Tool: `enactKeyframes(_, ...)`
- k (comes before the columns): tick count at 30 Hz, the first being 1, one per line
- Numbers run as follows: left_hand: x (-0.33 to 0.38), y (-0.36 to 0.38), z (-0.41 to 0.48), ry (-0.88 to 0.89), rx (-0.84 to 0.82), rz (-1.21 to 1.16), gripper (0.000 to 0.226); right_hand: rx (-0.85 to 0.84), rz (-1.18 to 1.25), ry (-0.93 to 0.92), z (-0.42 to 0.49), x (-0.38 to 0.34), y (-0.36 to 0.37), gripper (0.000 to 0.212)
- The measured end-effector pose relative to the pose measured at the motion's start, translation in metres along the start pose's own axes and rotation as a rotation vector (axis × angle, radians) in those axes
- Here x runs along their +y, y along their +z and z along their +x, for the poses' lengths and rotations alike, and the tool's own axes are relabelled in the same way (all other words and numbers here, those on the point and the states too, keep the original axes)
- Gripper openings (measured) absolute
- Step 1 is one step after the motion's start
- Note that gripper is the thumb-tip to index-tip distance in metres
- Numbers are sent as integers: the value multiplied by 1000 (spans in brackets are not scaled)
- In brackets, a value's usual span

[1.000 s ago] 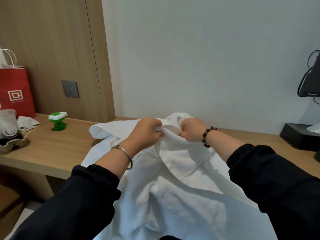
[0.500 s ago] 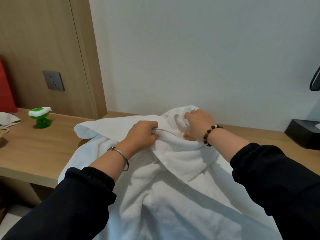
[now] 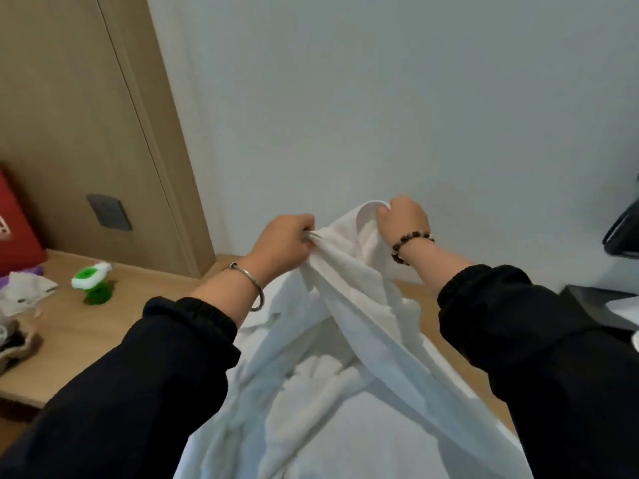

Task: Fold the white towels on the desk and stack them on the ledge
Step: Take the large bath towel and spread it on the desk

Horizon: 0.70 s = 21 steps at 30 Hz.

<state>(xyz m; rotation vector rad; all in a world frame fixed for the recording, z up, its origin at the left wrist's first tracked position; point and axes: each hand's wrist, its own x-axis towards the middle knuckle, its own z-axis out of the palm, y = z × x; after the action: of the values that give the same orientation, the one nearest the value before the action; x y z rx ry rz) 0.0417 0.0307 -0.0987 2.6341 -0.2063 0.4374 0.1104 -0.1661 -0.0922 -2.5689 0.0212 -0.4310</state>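
A large white towel (image 3: 349,340) hangs from both my hands above the wooden desk (image 3: 103,319), its lower part still bunched on the desk surface. My left hand (image 3: 283,242) grips a gathered edge of the towel in a fist. My right hand (image 3: 403,219) holds the neighbouring top edge, fingers curled round the hem. The two hands are a short way apart, lifted in front of the white wall. More white cloth lies rumpled beneath the lifted part.
On the desk at left stand a green and white gadget (image 3: 92,283), crumpled white paper (image 3: 26,295) and a red bag (image 3: 17,236). A black box (image 3: 601,305) sits at the right edge. A wall socket (image 3: 109,211) is on the wood panel.
Both hands have risen off the desk, lifting the towel's top edge. They have drawn slightly apart. The camera has tilted and the view has shifted.
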Motion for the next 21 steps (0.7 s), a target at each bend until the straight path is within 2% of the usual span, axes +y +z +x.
enactKeyframes(4,44,-100,51,69,201,25,16,183,347,133,42,-66,-96,41)
enactKeyframes(8,82,-196,100,108,393,73,16,380,601,106,71,-129,-191,32)
enactKeyframes(11,105,-257,127,98,558,45,18,541,752,4,80,-168,-247,20)
enactKeyframes(14,116,-301,139,37,781,-69,13,726,763,-80,84,-187,-296,12)
enactKeyframes(16,113,-325,138,-44,903,-165,12,851,723,-68,85,-183,-328,9)
enactKeyframes(18,104,-344,137,-98,902,-120,11,924,652,-71,86,-170,-350,10)
enactKeyframes(21,98,-352,137,-108,807,13,10,917,442,-92,85,-153,-359,10)
